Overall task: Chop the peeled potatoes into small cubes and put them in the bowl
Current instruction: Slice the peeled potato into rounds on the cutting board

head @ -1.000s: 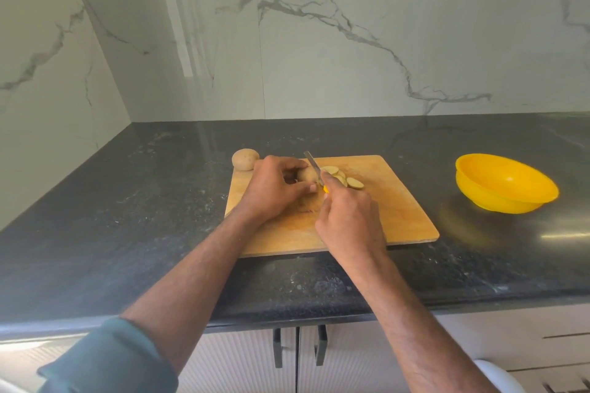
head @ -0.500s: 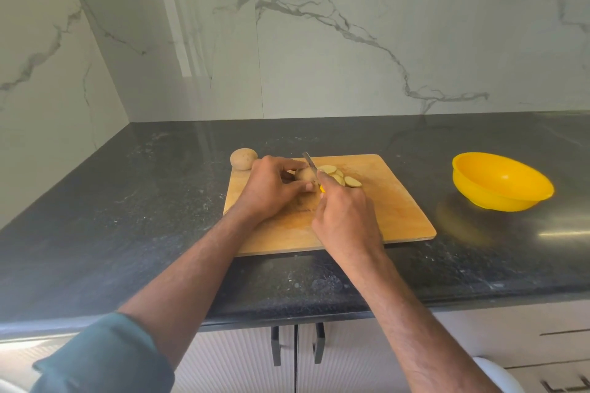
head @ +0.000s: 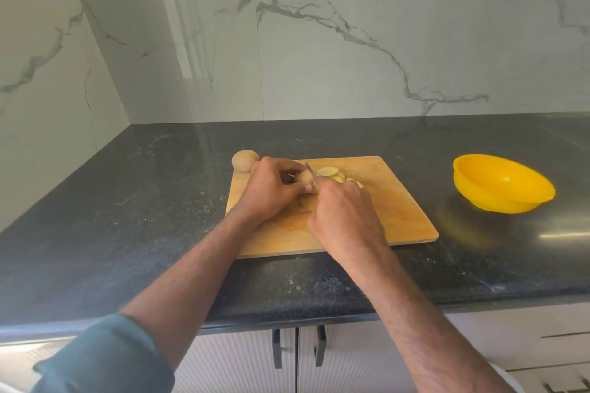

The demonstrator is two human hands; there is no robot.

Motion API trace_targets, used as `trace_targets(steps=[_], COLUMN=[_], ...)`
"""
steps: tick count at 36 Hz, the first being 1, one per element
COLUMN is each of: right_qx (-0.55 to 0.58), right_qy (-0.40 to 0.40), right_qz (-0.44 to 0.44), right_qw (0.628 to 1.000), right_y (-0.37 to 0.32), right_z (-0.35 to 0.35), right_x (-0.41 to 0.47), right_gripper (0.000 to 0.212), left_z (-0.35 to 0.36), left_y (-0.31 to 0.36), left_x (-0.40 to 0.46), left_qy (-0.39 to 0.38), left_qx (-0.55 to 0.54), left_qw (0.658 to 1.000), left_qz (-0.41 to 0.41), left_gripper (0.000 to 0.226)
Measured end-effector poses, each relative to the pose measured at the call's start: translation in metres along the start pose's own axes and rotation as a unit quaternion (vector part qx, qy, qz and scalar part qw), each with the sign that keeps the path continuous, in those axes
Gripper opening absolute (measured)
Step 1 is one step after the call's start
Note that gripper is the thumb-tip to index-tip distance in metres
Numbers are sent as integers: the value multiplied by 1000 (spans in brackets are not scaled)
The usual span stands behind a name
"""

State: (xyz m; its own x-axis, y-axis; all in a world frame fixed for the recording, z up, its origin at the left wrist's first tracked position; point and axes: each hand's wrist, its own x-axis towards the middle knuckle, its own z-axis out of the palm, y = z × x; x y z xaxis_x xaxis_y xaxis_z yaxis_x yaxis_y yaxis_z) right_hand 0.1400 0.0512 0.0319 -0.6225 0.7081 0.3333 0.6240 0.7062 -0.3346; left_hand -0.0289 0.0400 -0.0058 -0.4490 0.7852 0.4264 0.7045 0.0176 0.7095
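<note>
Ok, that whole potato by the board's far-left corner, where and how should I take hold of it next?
Grip the whole potato across its rounded middle, coming from above with the left hand. It lies on the counter at the cutting board's far-left corner, its top and left side free. That hand now holds the potato being sliced, so probably finish first.

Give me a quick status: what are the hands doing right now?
Left hand grips potato on cutting board. Right hand holds knife, slicing. Slices piled beside blade; yellow bowl empty. Nothing in the way.
</note>
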Motion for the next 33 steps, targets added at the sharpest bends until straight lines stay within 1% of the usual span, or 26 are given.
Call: trace_targets(steps=[8, 15, 22, 25, 28, 33], right_qx=[9, 18, 12, 9, -2, -2], right_qy=[5, -9, 40, 46, 31, 9], right_qz=[7, 19, 19, 18, 7, -13], right_qw=[1000, 1000, 999, 999, 999, 1000], right_y=[-1, -1, 1, 2, 3, 7], right_z=[11, 22, 27, 26, 24, 19], right_x=[4, 13, 6, 5, 5, 2], right_gripper=[35, 32, 23, 22, 25, 35], left_z=[1, 1, 3, 4, 3, 3], left_y=[1, 2, -1, 0, 2, 3], left_x=[1, -1, 0, 0, -2, -2], left_qy=[-3, 3, 11, 12, 10, 11], left_qx=[8, 14, 23, 24, 29, 42], left_qw=[1000, 1000, 1000, 1000, 999, 999], left_qz=[2, 10, 4, 2, 9, 8], left_gripper=[48, 45, 47, 46, 45, 39])
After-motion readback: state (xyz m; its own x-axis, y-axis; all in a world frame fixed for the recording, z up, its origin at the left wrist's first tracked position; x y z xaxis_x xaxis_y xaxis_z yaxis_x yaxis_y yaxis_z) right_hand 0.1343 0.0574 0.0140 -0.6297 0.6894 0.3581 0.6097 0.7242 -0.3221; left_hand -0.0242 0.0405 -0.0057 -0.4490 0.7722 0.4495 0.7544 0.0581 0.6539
